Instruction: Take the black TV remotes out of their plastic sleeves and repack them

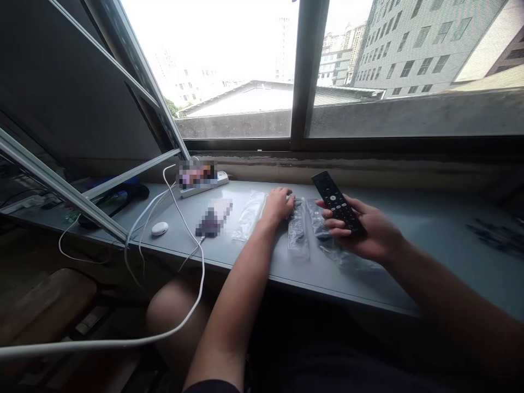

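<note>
My right hand [368, 229] is closed around a black remote control [338, 203], held tilted above the table with its buttons facing up. My left hand [279, 205] lies on the table, its fingers a little bent and apart at the top end of a remote in a clear plastic bag [298, 232]. Just left of that hand is a clear plastic bag [249, 215] lying flat. Under my right hand, more clear bags [339, 254] with dark contents are partly hidden.
A white power strip [204, 184] stands by the wall, with white cables [200, 273] looping toward me. Left on the table [245, 256] are a white round case [159, 228] and a blurred-out object [213, 217]. A metal frame [102, 218] slants at the left. Dark items [497, 237] lie far right.
</note>
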### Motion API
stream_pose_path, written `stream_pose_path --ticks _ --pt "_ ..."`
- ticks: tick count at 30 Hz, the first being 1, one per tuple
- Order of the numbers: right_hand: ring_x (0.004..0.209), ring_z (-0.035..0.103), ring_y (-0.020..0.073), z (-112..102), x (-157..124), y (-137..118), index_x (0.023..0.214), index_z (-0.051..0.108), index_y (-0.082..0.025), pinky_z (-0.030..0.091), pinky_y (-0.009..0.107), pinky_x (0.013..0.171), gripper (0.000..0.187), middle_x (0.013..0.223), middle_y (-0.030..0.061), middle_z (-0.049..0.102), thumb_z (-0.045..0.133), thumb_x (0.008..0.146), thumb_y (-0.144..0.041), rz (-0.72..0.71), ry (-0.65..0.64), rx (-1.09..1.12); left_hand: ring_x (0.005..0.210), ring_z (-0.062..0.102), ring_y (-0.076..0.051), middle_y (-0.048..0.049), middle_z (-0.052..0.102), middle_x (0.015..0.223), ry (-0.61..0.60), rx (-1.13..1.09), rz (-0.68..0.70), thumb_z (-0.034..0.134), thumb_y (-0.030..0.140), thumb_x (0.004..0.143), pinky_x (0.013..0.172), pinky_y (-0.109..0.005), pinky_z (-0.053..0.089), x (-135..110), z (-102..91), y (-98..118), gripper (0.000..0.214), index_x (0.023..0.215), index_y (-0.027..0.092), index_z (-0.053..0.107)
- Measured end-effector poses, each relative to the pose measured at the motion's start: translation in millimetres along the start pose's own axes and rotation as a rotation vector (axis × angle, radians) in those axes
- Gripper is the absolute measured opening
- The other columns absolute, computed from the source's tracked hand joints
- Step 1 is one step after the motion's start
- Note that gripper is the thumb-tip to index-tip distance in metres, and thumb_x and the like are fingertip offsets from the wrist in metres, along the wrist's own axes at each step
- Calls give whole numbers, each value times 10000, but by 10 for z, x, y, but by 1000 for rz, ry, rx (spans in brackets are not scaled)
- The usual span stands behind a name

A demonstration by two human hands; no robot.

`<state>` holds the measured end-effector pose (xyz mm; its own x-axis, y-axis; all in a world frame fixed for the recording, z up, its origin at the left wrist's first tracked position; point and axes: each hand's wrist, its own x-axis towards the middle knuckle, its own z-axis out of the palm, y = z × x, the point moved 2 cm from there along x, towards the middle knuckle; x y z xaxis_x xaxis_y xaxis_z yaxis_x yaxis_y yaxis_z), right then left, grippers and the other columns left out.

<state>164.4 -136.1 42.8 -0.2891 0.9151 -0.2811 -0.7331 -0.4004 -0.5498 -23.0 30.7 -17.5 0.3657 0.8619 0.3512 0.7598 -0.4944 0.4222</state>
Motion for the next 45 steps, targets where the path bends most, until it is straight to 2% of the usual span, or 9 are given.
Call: stream_pose_path --ticks 3,9,15,20,24,29,33,39,45 --pt "623 585 169 19 -14 6 1406 637 -176 576 239 436 321 841 41 611 606 1112 -302 9 37 -35 1378 653 -302 -126 775 1394 -6 8 -3 565 336 1116 1238 -407 479 -6 -4 8 335 1325 186 779" --pt "687 658 190 -6 -6 -13 1332 662 -176 575 237 416 340 1071 156 741 532 1156 -436 -3 84 -98 1375 658 -303 -120 777 1399 -7 23 0 561 342 1122 1243 -403 471 -17 -18 22 336 1326 182 775" --pt "538 518 139 6 -10 -8 1357 666 -202 519 220 388 292 883 54 650 472 1155 -284 5 -57 -64 1381 657 -295 -112 777 1412 -2 10 0 562 331 1119 1246 -398 469 -17 -14 17 329 1333 196 773" --pt "631 603 167 13 -7 5 1402 679 -157 558 232 428 325 870 56 639 614 1110 -283 -7 33 -59 1376 660 -298 -124 781 1396 -9 9 -3 558 337 1119 1243 -402 474 -18 -19 15 338 1326 184 776" --pt "672 642 178 17 -2 -3 1426 696 -166 570 233 439 340 985 110 713 557 1140 -287 -21 89 -102 1370 664 -297 -121 783 1396 -8 13 3 548 337 1122 1238 -405 478 -22 -23 17 334 1319 197 779" --pt "550 534 141 12 -4 -9 1416 697 -196 521 227 415 385 890 72 680 454 1175 -373 -40 20 -100 1390 661 -289 -123 773 1434 -8 -4 -3 559 322 1115 1243 -400 473 -19 -15 11 352 1377 190 753" --pt "515 491 135 3 -4 6 1401 688 -188 499 226 405 348 834 42 640 464 1146 -264 -25 -30 -100 1374 672 -291 -123 775 1433 -9 -4 2 563 323 1113 1241 -405 474 -13 2 0 350 1378 189 749" --pt "648 627 172 59 -36 6 1401 677 -119 599 243 476 355 884 72 660 599 1131 -335 -20 43 -75 1378 672 -305 -126 777 1433 -22 8 4 566 324 1110 1243 -416 470 -16 14 5 344 1365 184 750" --pt "650 651 178 32 -26 -6 1308 681 -128 563 215 395 308 1026 158 742 613 1123 -364 -5 113 -119 1392 665 -305 -125 769 1447 -24 -1 2 556 324 1112 1246 -418 467 -26 -13 23 351 1377 193 746"
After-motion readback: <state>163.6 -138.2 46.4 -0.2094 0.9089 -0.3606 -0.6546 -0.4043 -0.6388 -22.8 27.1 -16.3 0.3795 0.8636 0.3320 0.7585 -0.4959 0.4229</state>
